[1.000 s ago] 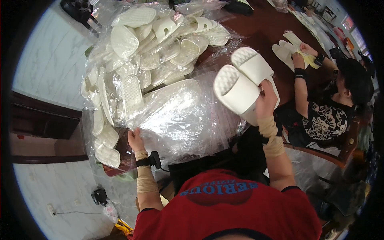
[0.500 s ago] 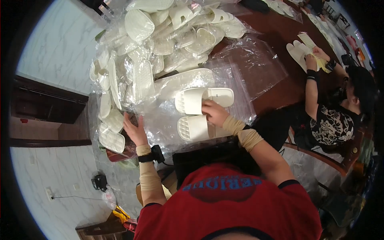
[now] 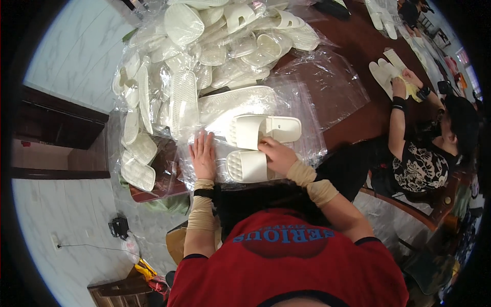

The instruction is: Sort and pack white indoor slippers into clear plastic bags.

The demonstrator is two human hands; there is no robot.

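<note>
Two white slide slippers lie side by side on clear plastic bags (image 3: 303, 102) in front of me. My right hand (image 3: 279, 158) is closed at their straps, its fingertips where the far slipper (image 3: 284, 129) meets the near slipper (image 3: 247, 166). Just which edges it pinches is hidden by the fingers, and the hand covers the near slipper's heel end. Flat on the plastic, left of the slippers, my left hand (image 3: 203, 159) lies open with its fingers stretched away from me. A bagged slipper (image 3: 238, 102) lies beyond the pair.
A big heap of bagged white slippers (image 3: 212, 53) fills the far left of the dark red table (image 3: 342, 77). At the right, a co-worker (image 3: 422, 158) handles white slippers (image 3: 383, 74) and something yellow. More slippers (image 3: 381, 18) lie at the far right.
My left hand has moved right, from beside the heap onto the plastic near the slippers, and now lies flat. My right hand stays at the slippers, which have barely shifted.
</note>
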